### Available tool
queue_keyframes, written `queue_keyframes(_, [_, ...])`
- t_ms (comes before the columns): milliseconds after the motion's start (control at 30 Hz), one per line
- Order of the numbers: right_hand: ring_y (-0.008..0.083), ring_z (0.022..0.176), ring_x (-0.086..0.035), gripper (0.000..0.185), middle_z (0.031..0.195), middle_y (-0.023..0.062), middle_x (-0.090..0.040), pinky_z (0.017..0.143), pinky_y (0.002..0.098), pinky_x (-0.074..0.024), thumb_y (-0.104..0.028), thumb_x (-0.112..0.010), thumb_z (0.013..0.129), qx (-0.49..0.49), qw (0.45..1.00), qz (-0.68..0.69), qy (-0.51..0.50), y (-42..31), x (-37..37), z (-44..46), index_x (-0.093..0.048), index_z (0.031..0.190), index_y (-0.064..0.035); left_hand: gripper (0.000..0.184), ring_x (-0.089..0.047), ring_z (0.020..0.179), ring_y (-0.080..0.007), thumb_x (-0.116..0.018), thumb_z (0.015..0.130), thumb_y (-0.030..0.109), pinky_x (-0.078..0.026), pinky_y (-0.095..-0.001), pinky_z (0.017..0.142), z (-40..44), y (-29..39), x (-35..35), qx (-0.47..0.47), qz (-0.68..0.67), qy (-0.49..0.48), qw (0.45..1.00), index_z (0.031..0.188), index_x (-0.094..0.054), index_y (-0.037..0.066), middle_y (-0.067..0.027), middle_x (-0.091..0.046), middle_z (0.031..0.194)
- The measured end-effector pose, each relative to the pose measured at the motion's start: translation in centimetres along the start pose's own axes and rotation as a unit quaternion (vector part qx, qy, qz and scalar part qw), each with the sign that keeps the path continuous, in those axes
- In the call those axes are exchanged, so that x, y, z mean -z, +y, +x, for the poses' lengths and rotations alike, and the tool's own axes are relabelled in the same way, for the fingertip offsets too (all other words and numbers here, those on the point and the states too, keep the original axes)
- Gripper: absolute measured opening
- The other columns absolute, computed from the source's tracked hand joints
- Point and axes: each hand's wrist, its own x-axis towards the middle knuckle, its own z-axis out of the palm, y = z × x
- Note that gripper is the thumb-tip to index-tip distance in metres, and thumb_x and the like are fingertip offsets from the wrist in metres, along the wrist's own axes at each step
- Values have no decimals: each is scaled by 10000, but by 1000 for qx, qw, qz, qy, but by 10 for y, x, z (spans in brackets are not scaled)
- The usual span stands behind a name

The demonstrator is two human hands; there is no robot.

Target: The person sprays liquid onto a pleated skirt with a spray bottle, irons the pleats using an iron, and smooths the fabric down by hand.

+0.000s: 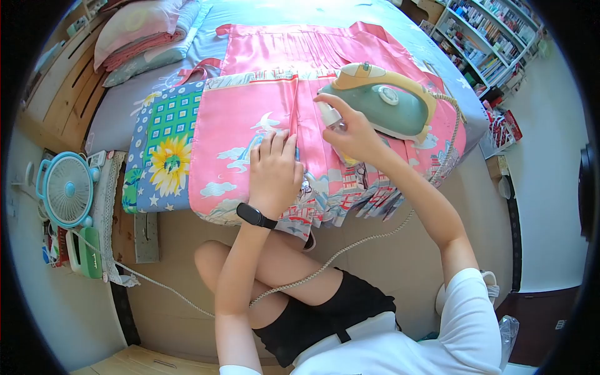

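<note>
Pink printed fabric (228,125) with pleats lies over a blue and green patterned pad (169,153) at the bed's edge. My left hand (274,172) rests on the fabric, its fingers stretched out beside a raised fold. In my right hand (355,136) is a small clear spray bottle (331,117), upright above the pleats, with a finger on its top. A green and cream iron (384,103) lies on its side on the fabric, just beyond my right hand; its cord runs down to the right.
The braided cord (350,242) crosses over my legs toward the left. A blue fan (69,189) stands on a side table at the left. Folded pillows (140,31) lie on the bed (281,11). A bookshelf (481,44) stands at the upper right.
</note>
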Motion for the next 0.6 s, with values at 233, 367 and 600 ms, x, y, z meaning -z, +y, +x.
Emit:
queue_keyframes(233, [119,780,-521,487,1017,62,-580,735,262,-448,-93,-583,727,-14,999,-32,-26,17,-5,16,-511,1207,-56,423,-416,1186,-276,-488,784,141,-304,-422,990,1,1,2,6,-2,-4,1000,1181,-513,-3,-123,-498,1214])
queue_keyframes(367, [132,795,-531,492,1042,87,-576,740,274,-454,-94,-585,725,-61,997,-18,-45,9,-3,16,-504,1209,-56,424,-411,1194,-277,-494,783,141,-300,-425,995,1,2,4,9,-18,-5,1000,1180,-513,-6,-126,-498,1213])
queue_keyframes(600, [245,850,-581,515,942,180,-599,776,340,-453,-151,-595,731,-63,998,7,-3,17,-7,13,-460,1220,-61,426,-406,1199,-281,-494,780,139,-296,-428,997,2,2,5,13,-12,-11,1000,1180,-510,-8,-130,-492,1221])
